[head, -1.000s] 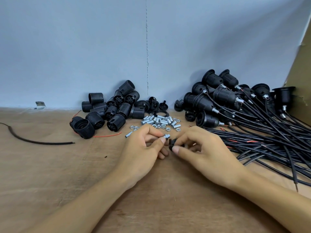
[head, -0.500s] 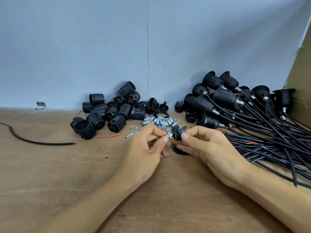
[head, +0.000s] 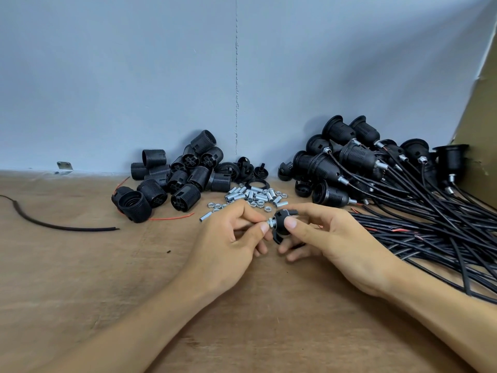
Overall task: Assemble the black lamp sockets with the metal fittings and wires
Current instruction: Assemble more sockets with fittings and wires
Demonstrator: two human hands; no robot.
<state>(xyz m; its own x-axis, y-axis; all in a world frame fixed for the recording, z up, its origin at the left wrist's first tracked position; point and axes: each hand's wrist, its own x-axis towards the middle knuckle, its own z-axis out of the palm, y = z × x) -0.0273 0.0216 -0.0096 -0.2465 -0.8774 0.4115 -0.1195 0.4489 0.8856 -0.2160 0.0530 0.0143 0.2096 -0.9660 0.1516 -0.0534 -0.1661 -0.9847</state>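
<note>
My right hand (head: 333,238) holds a black socket cap (head: 281,224) between thumb and fingers, lifted just above the table. A small metal fitting (head: 270,223) sticks out of the cap's left end, and my left hand (head: 228,238) pinches it with thumb and forefinger. Behind the hands lies a scatter of metal threaded tubes and nuts (head: 255,196). Loose black socket bodies (head: 174,179) are heaped at the back left. Assembled sockets with black wires (head: 376,168) are piled at the back right.
The wires (head: 435,232) fan out over the right side of the wooden table (head: 80,278), close to my right wrist. A loose black wire piece (head: 53,224) lies at the left, and a thin red wire (head: 172,218) by the sockets. A blue wall stands behind; cardboard (head: 481,103) stands at the right.
Both hands have lifted the black cap off the table and turned it, so the metal fitting now shows at its left end between my left fingertips.
</note>
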